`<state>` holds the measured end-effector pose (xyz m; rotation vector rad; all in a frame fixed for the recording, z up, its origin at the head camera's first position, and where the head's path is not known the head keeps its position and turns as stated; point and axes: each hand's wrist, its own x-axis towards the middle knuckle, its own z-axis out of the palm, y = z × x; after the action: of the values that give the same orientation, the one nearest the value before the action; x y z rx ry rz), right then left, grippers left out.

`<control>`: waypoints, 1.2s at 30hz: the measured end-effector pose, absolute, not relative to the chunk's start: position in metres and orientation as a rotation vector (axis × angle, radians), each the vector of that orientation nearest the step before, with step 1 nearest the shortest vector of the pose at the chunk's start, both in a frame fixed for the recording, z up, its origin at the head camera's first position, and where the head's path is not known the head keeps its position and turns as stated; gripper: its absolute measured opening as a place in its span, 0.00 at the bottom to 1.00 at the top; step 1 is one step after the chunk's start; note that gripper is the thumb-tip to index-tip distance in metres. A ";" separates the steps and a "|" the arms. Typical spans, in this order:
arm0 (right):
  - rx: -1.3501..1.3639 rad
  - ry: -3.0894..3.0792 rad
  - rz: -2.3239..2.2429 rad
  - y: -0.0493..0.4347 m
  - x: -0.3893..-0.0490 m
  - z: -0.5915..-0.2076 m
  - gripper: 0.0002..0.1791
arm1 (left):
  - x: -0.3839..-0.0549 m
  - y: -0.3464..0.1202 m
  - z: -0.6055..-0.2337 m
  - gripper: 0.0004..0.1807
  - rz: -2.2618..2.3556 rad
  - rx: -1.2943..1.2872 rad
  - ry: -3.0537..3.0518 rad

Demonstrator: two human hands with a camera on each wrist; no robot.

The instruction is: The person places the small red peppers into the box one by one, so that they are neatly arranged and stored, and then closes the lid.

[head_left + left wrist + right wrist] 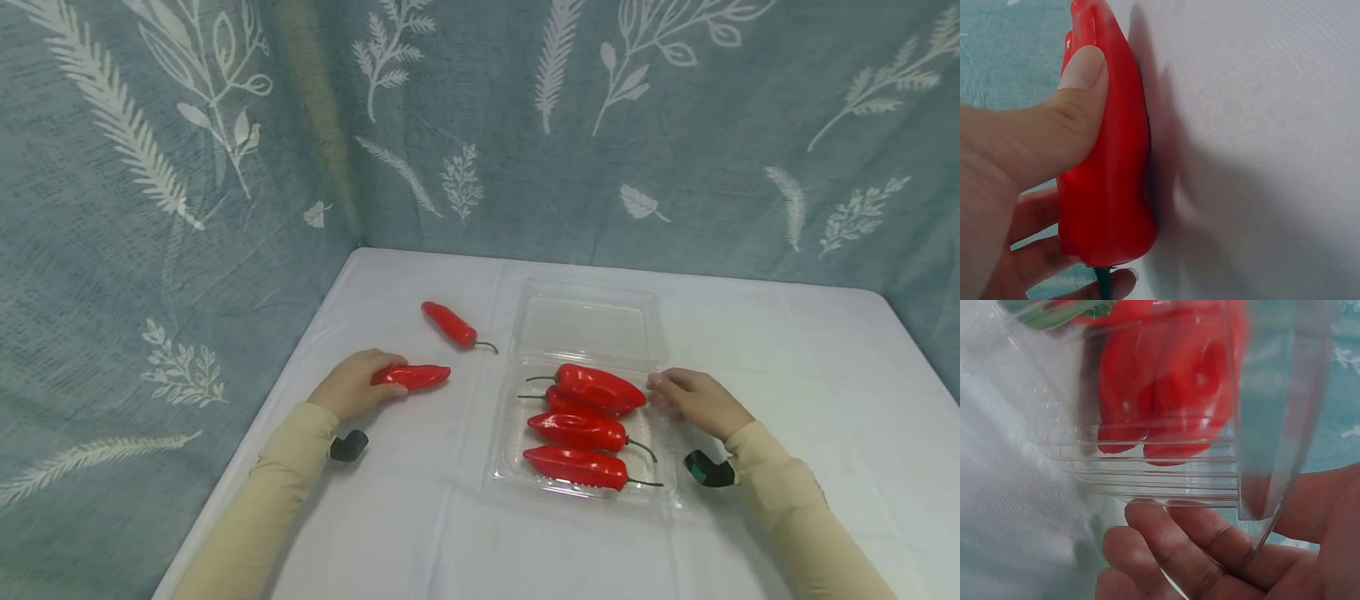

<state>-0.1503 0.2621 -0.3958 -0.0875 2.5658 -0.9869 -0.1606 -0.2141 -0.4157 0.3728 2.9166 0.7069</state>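
My left hand (358, 385) grips a red chili pepper (427, 377) at the left of the table, thumb along its side. In the left wrist view this pepper (1110, 169) has its green stem pointing down, near a fingertip. My right hand (696, 402) holds the right edge of a clear plastic clamshell container (512, 425). In the right wrist view its fingers (1154, 534) touch the outside of the ridged wall, and the thumb is partly seen through the plastic rim. Several red peppers (577, 467) lie side by side in the container, stems facing both ways.
Another red pepper (452, 325) lies on the white tablecloth (420, 500), behind the left hand. The container's lid (588, 325) is folded open toward the back. Leaf-patterned blue-green cloth (480, 125) hangs behind and at the left of the table.
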 end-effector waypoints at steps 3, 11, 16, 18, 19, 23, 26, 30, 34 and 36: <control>-0.081 2.571 -0.993 0.263 -0.150 -0.395 0.27 | -0.161 -0.212 -0.415 0.24 0.718 0.410 2.917; -0.073 2.563 -1.030 0.258 -0.147 -0.396 0.26 | -0.156 -0.204 -0.405 0.23 0.773 0.410 2.981; -0.068 2.589 -1.010 0.259 -0.144 -0.395 0.26 | -0.154 -0.191 -0.393 0.23 0.790 0.541 3.067; -0.070 2.596 -1.011 0.260 -0.143 -0.395 0.26 | -0.154 -0.185 -0.388 0.23 0.783 0.616 3.105; -0.070 2.599 -1.012 0.260 -0.142 -0.396 0.26 | -0.154 -0.181 -0.386 0.23 0.778 0.650 3.118; -0.070 2.600 -1.019 0.261 -0.141 -0.397 0.26 | -0.150 -0.165 -0.376 0.24 0.749 0.751 3.147; -0.068 2.603 -1.014 0.260 -0.141 -0.398 0.25 | -0.145 -0.153 -0.370 0.23 0.714 0.794 3.166; -0.068 2.618 -1.003 0.260 -0.140 -0.398 0.25 | -0.141 -0.134 -0.365 0.24 0.694 0.835 3.181; -0.072 2.629 -0.995 0.259 -0.141 -0.398 0.24 | -0.138 -0.114 -0.363 0.24 0.667 0.913 3.178; -0.075 2.631 -0.995 0.259 -0.141 -0.398 0.24 | -0.138 -0.104 -0.363 0.23 0.655 0.981 3.177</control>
<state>-0.1411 0.2587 -0.3981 -0.0746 2.6314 -0.9952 -0.1376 -0.1044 -0.3632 0.9810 3.1771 0.6553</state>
